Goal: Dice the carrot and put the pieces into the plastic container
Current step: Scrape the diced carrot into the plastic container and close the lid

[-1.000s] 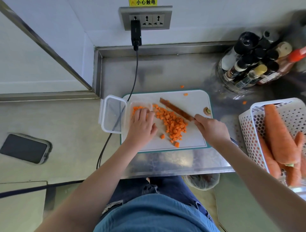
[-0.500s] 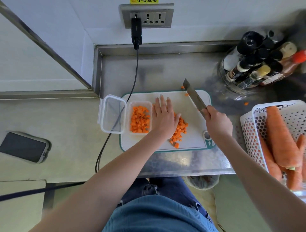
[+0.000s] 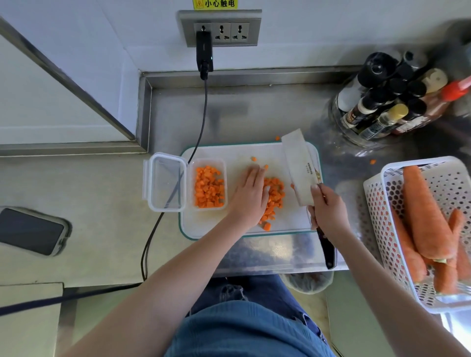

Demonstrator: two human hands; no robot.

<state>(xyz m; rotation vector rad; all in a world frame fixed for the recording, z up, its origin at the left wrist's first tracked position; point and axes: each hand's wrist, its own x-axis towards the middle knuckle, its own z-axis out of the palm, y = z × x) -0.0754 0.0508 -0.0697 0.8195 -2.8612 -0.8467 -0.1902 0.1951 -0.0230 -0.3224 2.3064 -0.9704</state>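
sweep the diced carrot [image 3: 273, 197] at board centre toward 9 o'clock into the plastic container [image 3: 209, 187]; left hand [image 3: 251, 195] flat on the pile, right hand [image 3: 328, 211] gripping the cleaver [image 3: 300, 167] as a scoop.

Steel bench [image 3: 267, 112] across the middle of the frame, raised lip along its back and left edges. Wall socket [image 3: 220, 28] at top centre, yellow warning sticker [image 3: 215, 3] above it, black charger [image 3: 204, 54] plugged into the leftmost outlet, its cable [image 3: 201, 127] trailing down and left off the bench edge. Cluster of dark-capped condiment bottles [image 3: 390, 102] at upper right, one red-capped. Phone [image 3: 31, 230] face up at far left, on a lower grey surface. White perforated basket [image 3: 418, 229] at right edge, holding whole carrots [image 3: 428, 211]. Bin with a liner [image 3: 307, 281] below the bench front. Blue denim [image 3: 244, 328] at bottom centre.
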